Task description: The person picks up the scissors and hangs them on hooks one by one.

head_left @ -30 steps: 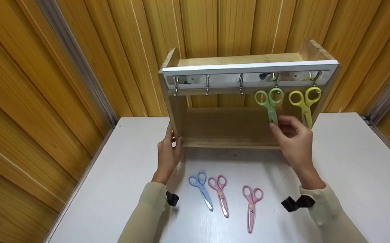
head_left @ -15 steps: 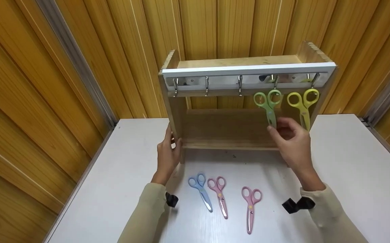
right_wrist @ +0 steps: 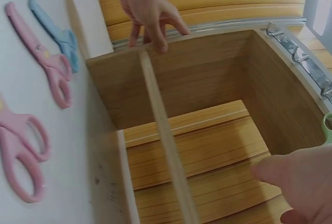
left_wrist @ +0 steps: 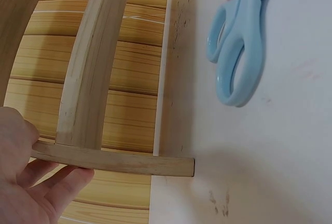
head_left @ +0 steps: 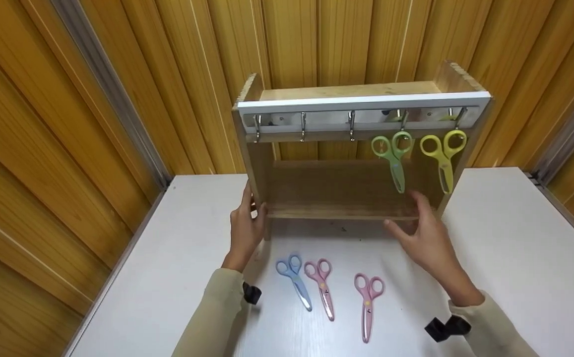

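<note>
My left hand (head_left: pixel 246 230) grips the left side panel of a wooden rack (head_left: pixel 346 210), thumb in front and fingers behind; the left wrist view shows the fingers (left_wrist: pixel 67 185) around the panel's edge. In the head view, green scissors (head_left: pixel 395 161) hang by a finger loop from the fourth hook, and yellow scissors (head_left: pixel 444 158) from the fifth. My right hand (head_left: pixel 428 243) is just below the green scissors, thumb and fingers spread, holding nothing. On the table lie blue scissors (head_left: pixel 294 282), pink scissors (head_left: pixel 322 287) beside them, and another pink pair (head_left: pixel 367 305) further right.
The rack's metal hook strip (head_left: pixel 316 119) runs along its upper front, its three left hooks bare. The rack stands on a white table (head_left: pixel 133 297). Behind it rises a yellow wood-panelled wall (head_left: pixel 346 39).
My right hand has let go of the green scissors' blades and moved down, its fingers spreading. The green scissors now hang by themselves. My left hand stays on the rack.
</note>
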`<act>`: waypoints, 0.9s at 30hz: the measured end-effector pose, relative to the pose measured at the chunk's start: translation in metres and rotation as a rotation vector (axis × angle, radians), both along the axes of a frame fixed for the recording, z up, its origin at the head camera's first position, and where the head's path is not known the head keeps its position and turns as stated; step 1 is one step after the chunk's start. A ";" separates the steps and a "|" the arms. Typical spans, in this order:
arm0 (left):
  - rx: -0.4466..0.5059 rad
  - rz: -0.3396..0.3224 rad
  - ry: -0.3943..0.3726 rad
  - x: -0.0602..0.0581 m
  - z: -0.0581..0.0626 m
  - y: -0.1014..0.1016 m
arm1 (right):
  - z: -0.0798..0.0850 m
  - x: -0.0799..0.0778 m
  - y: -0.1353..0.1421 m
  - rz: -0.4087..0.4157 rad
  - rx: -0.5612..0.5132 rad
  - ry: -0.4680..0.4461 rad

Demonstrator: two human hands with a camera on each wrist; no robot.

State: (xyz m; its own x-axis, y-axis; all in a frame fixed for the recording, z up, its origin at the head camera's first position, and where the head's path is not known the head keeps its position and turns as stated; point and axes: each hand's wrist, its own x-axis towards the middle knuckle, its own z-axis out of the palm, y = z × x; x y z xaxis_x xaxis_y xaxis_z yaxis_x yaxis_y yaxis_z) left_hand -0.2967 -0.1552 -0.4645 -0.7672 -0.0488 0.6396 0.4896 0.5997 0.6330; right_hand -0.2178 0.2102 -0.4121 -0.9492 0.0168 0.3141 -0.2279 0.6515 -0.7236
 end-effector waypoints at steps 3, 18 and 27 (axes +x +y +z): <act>-0.014 0.005 0.013 0.000 -0.001 0.000 | -0.009 0.008 -0.001 0.020 0.078 -0.032; -0.014 0.000 0.029 0.000 -0.001 0.000 | -0.048 0.044 -0.017 0.079 0.314 -0.124; -0.012 0.002 0.003 0.000 0.000 0.000 | -0.061 0.062 -0.027 0.143 0.396 -0.160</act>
State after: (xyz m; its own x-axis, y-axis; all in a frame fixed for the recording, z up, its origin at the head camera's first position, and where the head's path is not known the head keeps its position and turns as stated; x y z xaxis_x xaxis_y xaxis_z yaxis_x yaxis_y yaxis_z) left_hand -0.2964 -0.1557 -0.4649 -0.7655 -0.0423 0.6421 0.4902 0.6081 0.6244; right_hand -0.1563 0.1829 -0.4734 -0.9704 -0.2103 0.1187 -0.2414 0.8556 -0.4579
